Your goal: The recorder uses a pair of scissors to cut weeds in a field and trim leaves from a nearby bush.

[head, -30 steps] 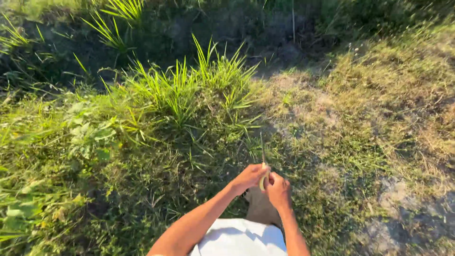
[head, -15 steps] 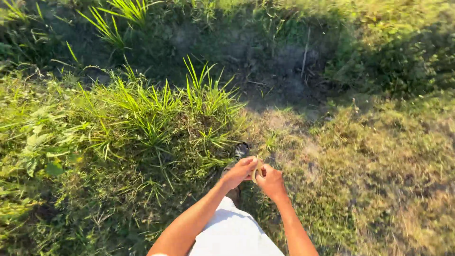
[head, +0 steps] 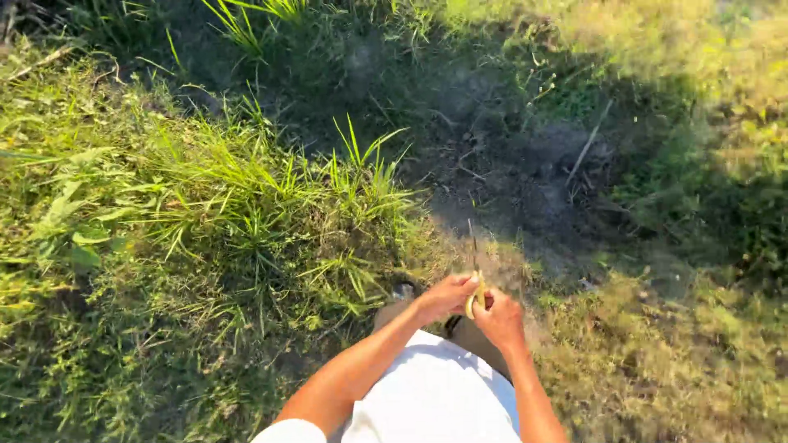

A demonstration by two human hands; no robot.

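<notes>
A small yellow-handled tool (head: 474,297) is gripped between both hands – left hand (head: 443,297) and right hand (head: 497,318) – fingers closed round the handle. Its thin blade (head: 472,242) is pointed away from the body, toward the grass (head: 246,205); the long axis is held near upright in the view.

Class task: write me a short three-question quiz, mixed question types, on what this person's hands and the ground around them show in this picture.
1. True or false: both hands meet on one small yellow-handled tool.
2. Which way does its thin blade point? A) away from the person B) toward the white shirt
3. Fill in: the tall green grass clump lies to the person's ____.

Key: 1 true: left hand, right hand. 2 A. 3 left.
</notes>
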